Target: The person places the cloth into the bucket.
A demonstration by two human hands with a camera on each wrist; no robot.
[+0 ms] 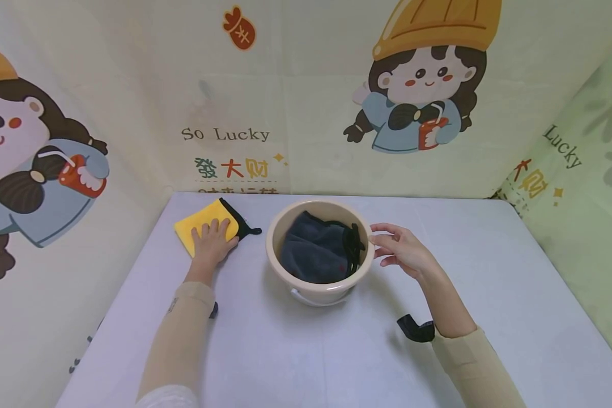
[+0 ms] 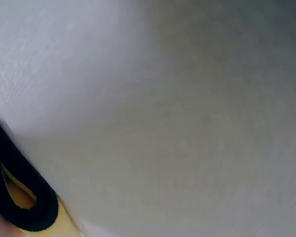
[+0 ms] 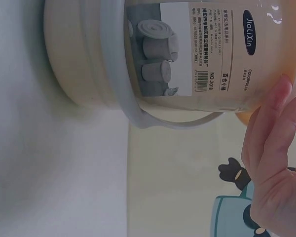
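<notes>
My left hand [image 1: 211,241] rests palm-down on a folded yellow cloth [image 1: 196,222] with a black edge and loop, lying at the table's back left. In the left wrist view, a bit of the black-edged cloth [image 2: 42,210] shows in the lower corner. A cream bucket [image 1: 277,272] stands upright mid-table, with a dark blue-grey cloth [image 1: 313,249] inside. Beside the bucket's right rim is my right hand [image 1: 405,247], its fingers extended. In the right wrist view, those fingertips touch the bucket's outer wall near the rim, above a printed label [image 3: 212,49].
The bucket's pale handle [image 1: 318,300] hangs down at its front. A white-covered table [image 1: 285,362] lies under everything, backed by a cartoon-printed curtain [image 1: 311,113]. A black wrist mount [image 1: 415,328] sticks out from the right sleeve.
</notes>
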